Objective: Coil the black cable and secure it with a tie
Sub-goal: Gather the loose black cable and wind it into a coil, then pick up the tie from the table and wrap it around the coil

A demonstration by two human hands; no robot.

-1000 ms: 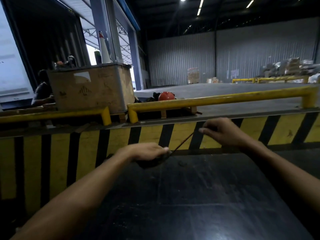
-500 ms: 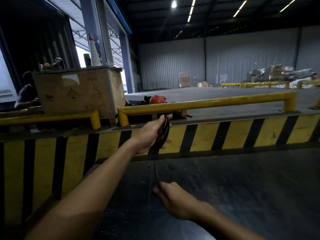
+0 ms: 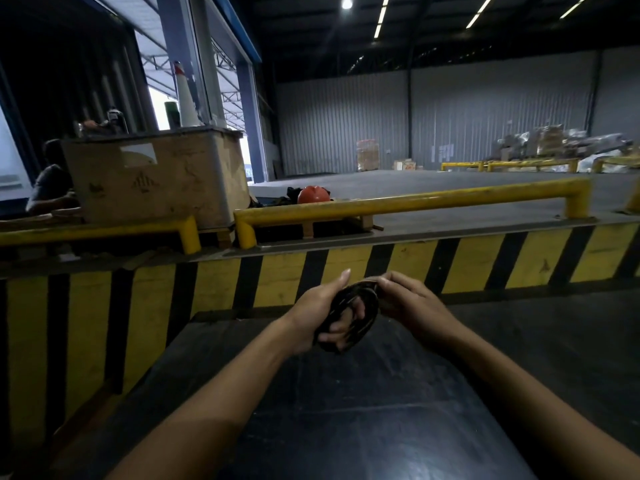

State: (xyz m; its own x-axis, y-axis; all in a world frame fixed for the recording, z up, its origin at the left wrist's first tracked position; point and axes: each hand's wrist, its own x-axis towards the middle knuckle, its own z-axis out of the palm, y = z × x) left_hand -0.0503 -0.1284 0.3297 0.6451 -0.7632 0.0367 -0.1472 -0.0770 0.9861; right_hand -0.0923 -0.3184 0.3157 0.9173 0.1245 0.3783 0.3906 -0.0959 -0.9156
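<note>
The black cable (image 3: 353,317), wound into a small coil, is sitting in the left hand (image 3: 320,315), whose fingers are curling through the loops and closing on them while the thumb is pointing up toward the striped wall. The right hand (image 3: 412,308) is pressing in from the other side, its fingertips pinching the top edge of the coil, so both hands are meeting around it above the far end of the dark desk (image 3: 363,427).

Whether a tie is on the coil is hard to make out; the strands are blurring into one dark ring, and the lower loops are hiding behind the left fingers. No loose end of the cable is showing clearly.

The desk is running from the hands back toward the viewer, its left edge falling off beside the yellow-and-black striped barrier (image 3: 277,271). Beyond that a yellow guard rail (image 3: 415,200) is crossing the view, with an orange hard hat (image 3: 313,194) behind it and a worn crate (image 3: 156,178) at left. The desk surface around the forearms is lying open.
</note>
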